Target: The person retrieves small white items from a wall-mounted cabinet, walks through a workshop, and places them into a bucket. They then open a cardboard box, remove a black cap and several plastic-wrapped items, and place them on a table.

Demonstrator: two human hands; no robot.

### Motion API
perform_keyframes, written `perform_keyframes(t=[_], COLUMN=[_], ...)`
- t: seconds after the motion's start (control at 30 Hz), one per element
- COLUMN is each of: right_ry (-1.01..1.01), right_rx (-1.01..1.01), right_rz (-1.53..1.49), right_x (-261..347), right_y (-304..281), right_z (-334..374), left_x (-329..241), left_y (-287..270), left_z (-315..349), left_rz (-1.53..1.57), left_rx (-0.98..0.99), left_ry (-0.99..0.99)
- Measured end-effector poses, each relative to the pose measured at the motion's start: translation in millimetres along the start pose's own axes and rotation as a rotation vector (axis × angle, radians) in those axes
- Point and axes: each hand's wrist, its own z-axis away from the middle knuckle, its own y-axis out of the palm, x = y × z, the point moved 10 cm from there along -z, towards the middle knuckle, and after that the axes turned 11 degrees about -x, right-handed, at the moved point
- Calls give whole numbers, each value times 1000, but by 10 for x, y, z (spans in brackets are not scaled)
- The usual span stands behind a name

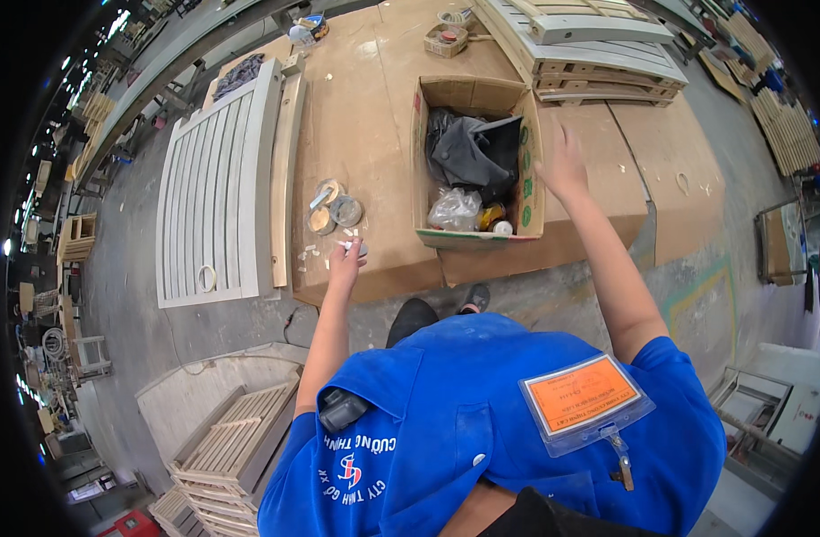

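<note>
My left hand (pixel 345 263) is closed on a small white and grey object whose kind I cannot make out, over the near edge of the cardboard-covered table. Just beyond it sit round containers: an open tub of tan paste (pixel 320 220) and a clear, greyish cup (pixel 345 211). Small white scraps lie around them. My right hand (pixel 564 166) is open, its fingers stretched away from me, at the right wall of an open cardboard box (pixel 422 161). Inside the box are a dark grey cloth cap-like item (pixel 471 154), a clear plastic bag (pixel 455 209) and a yellow container (pixel 491 216).
A grey slatted wooden panel (pixel 215 192) leans or lies at the left, beside a pale wooden rail (pixel 286 170). More slatted panels (pixel 598 54) are stacked at the far right. A small box (pixel 446 40) stands at the back. Slatted wooden pieces (pixel 235 438) are piled at the lower left.
</note>
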Motion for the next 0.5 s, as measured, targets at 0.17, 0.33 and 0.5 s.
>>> perform_keyframes(t=[0.17,0.33,0.5], right_ry=[-489,-96,643], right_rx=[507,142,-139], right_rz=[230,-135,-1341], right_x=[562,45,-2043], right_y=[948,-537,-1344], right_z=[-447,-1513,-1053], left_x=[-60,87,600], left_y=[580,905,1037], left_z=[-579,-1027,-1342], left_rz=[-374,-406,-416], left_rx=[-21,53,72], left_ry=[84,47,-116])
